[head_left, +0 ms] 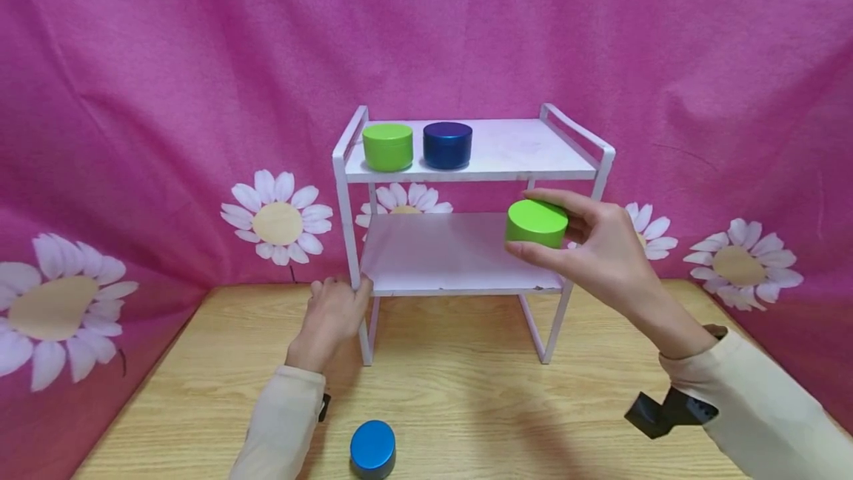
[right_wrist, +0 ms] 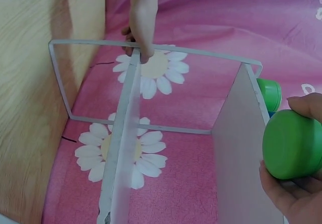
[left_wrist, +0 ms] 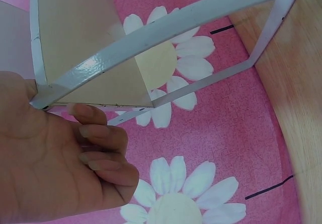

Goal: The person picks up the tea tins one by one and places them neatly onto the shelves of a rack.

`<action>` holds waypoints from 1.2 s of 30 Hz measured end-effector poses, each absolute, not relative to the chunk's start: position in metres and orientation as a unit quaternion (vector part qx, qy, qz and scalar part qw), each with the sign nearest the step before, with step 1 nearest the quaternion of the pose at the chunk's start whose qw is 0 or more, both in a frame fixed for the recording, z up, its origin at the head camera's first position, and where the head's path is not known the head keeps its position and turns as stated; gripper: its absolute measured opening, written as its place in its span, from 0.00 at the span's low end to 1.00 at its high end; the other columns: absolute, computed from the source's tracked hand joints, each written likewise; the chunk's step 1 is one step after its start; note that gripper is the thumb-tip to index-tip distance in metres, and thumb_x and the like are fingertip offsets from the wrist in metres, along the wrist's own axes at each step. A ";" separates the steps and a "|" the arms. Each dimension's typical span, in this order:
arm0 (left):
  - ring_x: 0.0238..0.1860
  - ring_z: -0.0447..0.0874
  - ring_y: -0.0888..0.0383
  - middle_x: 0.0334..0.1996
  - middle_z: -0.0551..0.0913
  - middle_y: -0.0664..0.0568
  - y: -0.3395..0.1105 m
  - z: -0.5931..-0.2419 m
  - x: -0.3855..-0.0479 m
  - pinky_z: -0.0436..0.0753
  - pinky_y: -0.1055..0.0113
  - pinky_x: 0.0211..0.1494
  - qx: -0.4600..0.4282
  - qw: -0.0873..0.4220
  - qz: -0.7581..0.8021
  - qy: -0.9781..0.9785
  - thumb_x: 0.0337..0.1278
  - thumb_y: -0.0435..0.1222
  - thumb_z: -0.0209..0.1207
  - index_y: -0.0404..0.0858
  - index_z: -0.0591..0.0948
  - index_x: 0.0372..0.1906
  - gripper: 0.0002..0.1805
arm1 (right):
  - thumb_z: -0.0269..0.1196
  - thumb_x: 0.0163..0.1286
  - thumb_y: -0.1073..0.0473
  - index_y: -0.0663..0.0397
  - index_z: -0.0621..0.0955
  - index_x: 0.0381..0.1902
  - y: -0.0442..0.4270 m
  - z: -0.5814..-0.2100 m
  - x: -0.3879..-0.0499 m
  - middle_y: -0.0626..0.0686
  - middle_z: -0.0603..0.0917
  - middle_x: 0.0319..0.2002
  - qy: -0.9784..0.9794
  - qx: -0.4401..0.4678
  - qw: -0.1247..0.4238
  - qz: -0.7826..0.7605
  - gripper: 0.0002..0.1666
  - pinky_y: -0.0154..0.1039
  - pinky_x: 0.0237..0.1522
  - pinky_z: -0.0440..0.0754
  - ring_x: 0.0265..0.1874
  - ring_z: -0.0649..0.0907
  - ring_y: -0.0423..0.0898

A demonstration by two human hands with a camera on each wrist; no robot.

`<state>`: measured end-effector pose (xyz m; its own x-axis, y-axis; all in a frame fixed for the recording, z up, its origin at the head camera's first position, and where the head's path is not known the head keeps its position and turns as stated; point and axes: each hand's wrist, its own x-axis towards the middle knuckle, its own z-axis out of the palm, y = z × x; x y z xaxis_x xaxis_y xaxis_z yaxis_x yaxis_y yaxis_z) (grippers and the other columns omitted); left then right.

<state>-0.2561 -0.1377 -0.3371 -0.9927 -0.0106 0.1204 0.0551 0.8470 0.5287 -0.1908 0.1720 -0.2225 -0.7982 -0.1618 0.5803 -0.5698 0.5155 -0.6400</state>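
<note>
My right hand (head_left: 609,250) holds a green round tin (head_left: 536,223) between thumb and fingers, raised in front of the right part of the two-tier white shelf (head_left: 466,291). The tin's smooth lid (right_wrist: 284,143) shows in the right wrist view. My left hand (head_left: 333,317) grips the shelf's left front leg at the lower tier, its fingers curled beside the white frame (left_wrist: 131,48) in the left wrist view. On the top tier, another green tin (head_left: 388,148) stands at the left with a dark blue tin (head_left: 447,146) just right of it.
A bright blue tin (head_left: 372,448) stands on the wooden table (head_left: 440,391) near the front, right of my left sleeve. Behind the shelf hangs a pink cloth (head_left: 200,95) with white daisies. Raised side rails (head_left: 578,128) bound the top tier.
</note>
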 end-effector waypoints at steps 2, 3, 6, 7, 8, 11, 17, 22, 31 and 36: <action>0.46 0.64 0.40 0.37 0.73 0.38 -0.137 -0.337 -0.256 0.70 0.48 0.46 -0.011 0.057 -0.277 -0.959 0.69 0.53 0.32 0.28 0.75 0.36 0.33 | 0.75 0.51 0.60 0.57 0.79 0.58 0.172 -0.222 -0.192 0.56 0.84 0.46 -0.839 0.218 0.230 0.442 0.35 0.24 0.39 0.77 0.36 0.82 0.38; 0.46 0.64 0.40 0.37 0.73 0.38 -0.137 -0.337 -0.256 0.70 0.48 0.47 -0.011 0.057 -0.277 -0.959 0.69 0.53 0.32 0.28 0.75 0.35 0.33 | 0.75 0.51 0.60 0.56 0.79 0.59 0.172 -0.221 -0.193 0.55 0.84 0.46 -0.840 0.219 0.230 0.441 0.35 0.24 0.39 0.77 0.36 0.82 0.38; 0.45 0.64 0.40 0.36 0.73 0.39 -0.137 -0.337 -0.257 0.70 0.49 0.46 -0.012 0.058 -0.276 -0.959 0.69 0.53 0.32 0.28 0.75 0.34 0.33 | 0.75 0.51 0.60 0.55 0.79 0.59 0.171 -0.219 -0.195 0.55 0.83 0.47 -0.837 0.224 0.233 0.442 0.35 0.23 0.40 0.77 0.36 0.82 0.37; 0.45 0.64 0.40 0.36 0.73 0.39 -0.137 -0.337 -0.258 0.70 0.49 0.45 -0.013 0.059 -0.276 -0.959 0.69 0.53 0.32 0.28 0.75 0.34 0.33 | 0.75 0.51 0.61 0.55 0.79 0.59 0.171 -0.218 -0.196 0.55 0.83 0.47 -0.836 0.225 0.233 0.442 0.35 0.23 0.40 0.77 0.37 0.82 0.37; 0.45 0.64 0.40 0.36 0.73 0.39 -0.137 -0.337 -0.258 0.70 0.49 0.45 -0.014 0.061 -0.276 -0.959 0.69 0.53 0.32 0.28 0.75 0.34 0.33 | 0.75 0.51 0.61 0.55 0.79 0.59 0.171 -0.217 -0.196 0.56 0.83 0.48 -0.836 0.227 0.235 0.441 0.35 0.23 0.40 0.77 0.37 0.82 0.37; 0.44 0.64 0.40 0.36 0.73 0.38 -0.137 -0.337 -0.258 0.70 0.49 0.44 -0.016 0.064 -0.276 -0.959 0.69 0.52 0.33 0.28 0.75 0.34 0.32 | 0.76 0.51 0.60 0.53 0.80 0.58 0.170 -0.214 -0.197 0.55 0.83 0.48 -0.838 0.228 0.237 0.436 0.34 0.24 0.40 0.78 0.36 0.82 0.37; 0.45 0.65 0.39 0.38 0.74 0.37 -0.138 -0.338 -0.258 0.70 0.48 0.46 -0.017 0.063 -0.273 -0.960 0.69 0.52 0.33 0.27 0.75 0.37 0.32 | 0.75 0.51 0.60 0.52 0.80 0.57 0.170 -0.211 -0.200 0.53 0.83 0.49 -0.844 0.222 0.237 0.427 0.32 0.26 0.39 0.78 0.35 0.82 0.39; 0.45 0.64 0.40 0.37 0.74 0.38 -0.138 -0.338 -0.257 0.70 0.49 0.45 -0.015 0.062 -0.278 -0.959 0.69 0.52 0.33 0.27 0.75 0.36 0.32 | 0.75 0.51 0.60 0.55 0.80 0.57 0.168 -0.208 -0.202 0.54 0.82 0.48 -0.840 0.228 0.233 0.433 0.32 0.24 0.40 0.78 0.36 0.82 0.38; 0.44 0.64 0.40 0.34 0.73 0.39 -0.138 -0.338 -0.257 0.70 0.50 0.43 -0.013 0.068 -0.280 -0.957 0.69 0.51 0.34 0.29 0.75 0.32 0.31 | 0.75 0.51 0.59 0.55 0.79 0.58 0.162 -0.197 -0.207 0.55 0.83 0.47 -0.836 0.233 0.233 0.438 0.34 0.23 0.40 0.77 0.34 0.83 0.35; 0.43 0.64 0.42 0.33 0.72 0.41 -0.138 -0.338 -0.256 0.70 0.53 0.41 -0.012 0.059 -0.281 -0.958 0.69 0.52 0.33 0.30 0.74 0.30 0.31 | 0.75 0.51 0.60 0.56 0.79 0.58 0.161 -0.194 -0.210 0.56 0.82 0.48 -0.834 0.238 0.228 0.443 0.34 0.23 0.40 0.77 0.35 0.83 0.36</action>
<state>-0.2560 -0.1385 -0.3380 -0.9926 -0.0107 0.1206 0.0562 0.8415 0.5373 -0.2095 0.1614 -0.1945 -0.7819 -0.1954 0.5919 -0.5998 0.4945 -0.6290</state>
